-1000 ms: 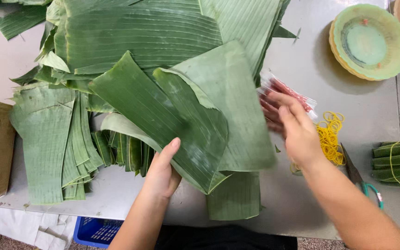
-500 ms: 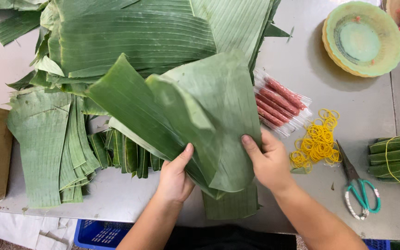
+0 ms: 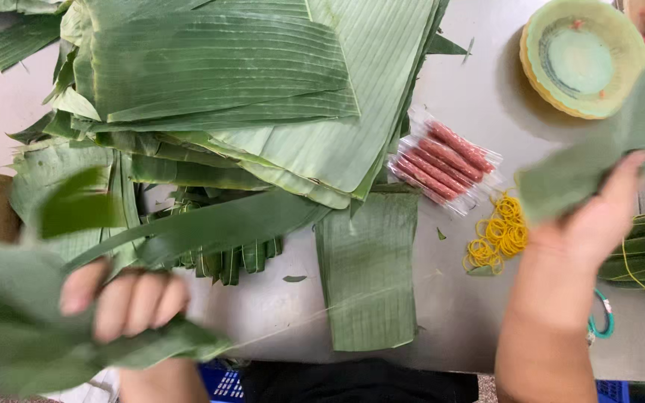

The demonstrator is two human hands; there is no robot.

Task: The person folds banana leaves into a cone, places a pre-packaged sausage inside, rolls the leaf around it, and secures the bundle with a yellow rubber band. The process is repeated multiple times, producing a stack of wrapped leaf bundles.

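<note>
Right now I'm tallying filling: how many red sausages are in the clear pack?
4, side by side in the clear pack right of the banana leaf pile, above the yellow rubber bands; more could be underneath.

Left hand [image 3: 125, 302]: bare, no glove, ring or band visible; four fingers in view, blurred, with short, plain, unpainted nails, the wrist below them uncovered. Right hand [image 3: 587, 231]: bare likewise, thumb with a short unpainted nail, broad wrist and forearm [image 3: 543, 351] uncovered to the lower edge of the view, no sleeve, watch or bracelet on the part shown. Clothing: a dark, apparently black garment [image 3: 352, 382] across the bottom edge between the two arms, details too dim to tell.
</note>
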